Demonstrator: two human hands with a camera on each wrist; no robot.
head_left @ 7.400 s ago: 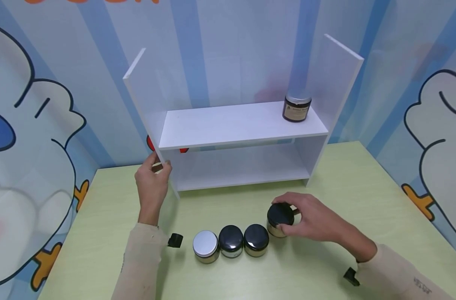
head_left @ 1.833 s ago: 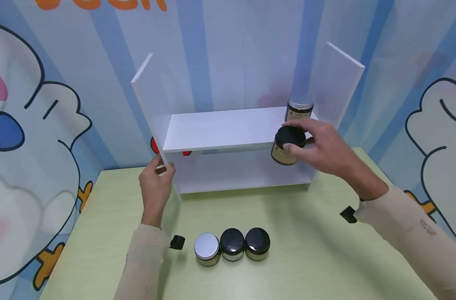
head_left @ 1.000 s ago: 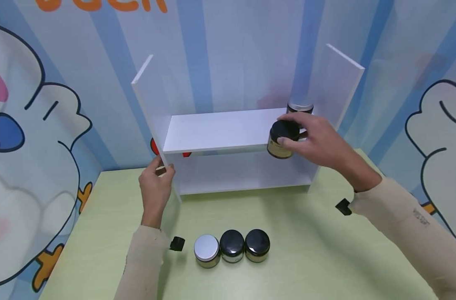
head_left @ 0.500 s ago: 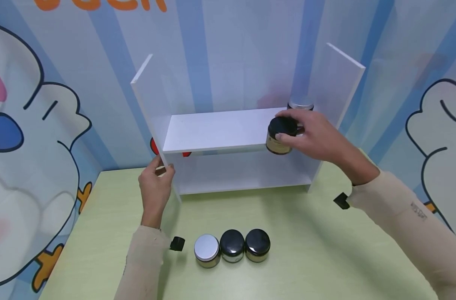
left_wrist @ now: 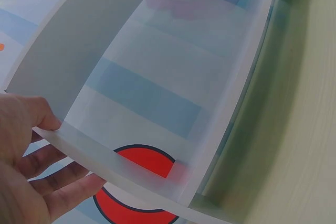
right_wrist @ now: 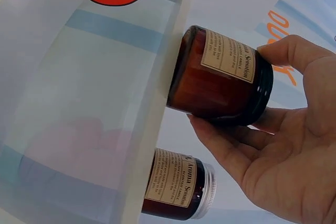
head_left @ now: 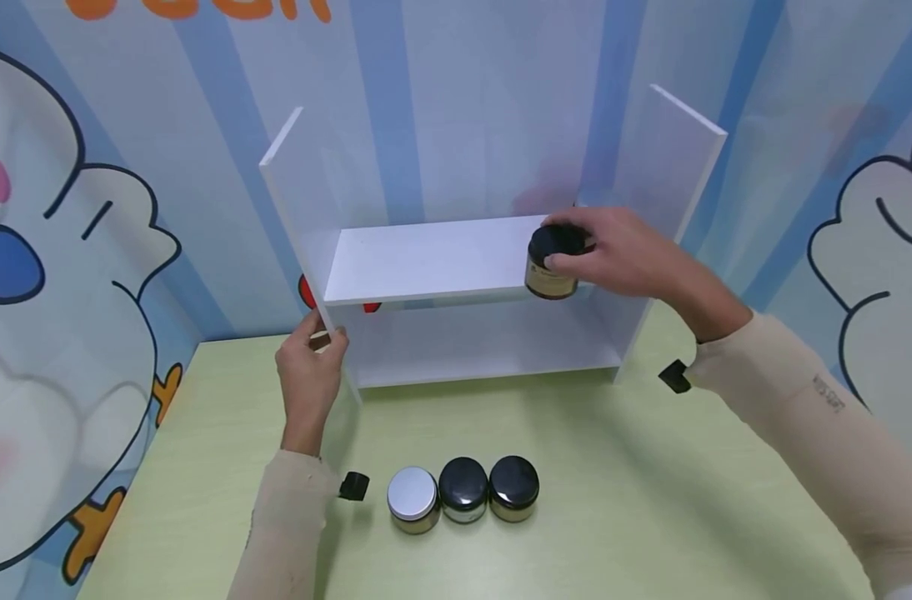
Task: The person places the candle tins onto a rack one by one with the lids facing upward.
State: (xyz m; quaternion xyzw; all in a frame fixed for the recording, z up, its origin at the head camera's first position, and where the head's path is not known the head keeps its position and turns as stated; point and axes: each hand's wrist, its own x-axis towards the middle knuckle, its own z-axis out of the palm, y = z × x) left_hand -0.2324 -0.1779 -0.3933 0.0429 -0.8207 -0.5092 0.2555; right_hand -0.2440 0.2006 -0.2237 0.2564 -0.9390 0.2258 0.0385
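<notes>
My right hand grips a scented candle jar of amber glass by its black lid, thumb on the near side. In the head view the jar overlaps the front edge of the upper board of a white two-tier shelf. The right wrist view shows the jar's base right at that board's edge. Beside it a silver-lidded candle jar stands on the board; my right hand mostly hides it in the head view. My left hand pinches the front edge of the shelf's left side panel, thumb inside, fingers outside.
On the pale green table, in front of the shelf, a silver-lidded jar and two black-lidded jars, one in the middle and one at the right, form a row. Behind stands a blue striped cartoon wall.
My right hand has lifted the black-lidded candle from the row's right end up to the upper board, lately shifting it slightly left and up in view. My left hand keeps its grip on the panel.
</notes>
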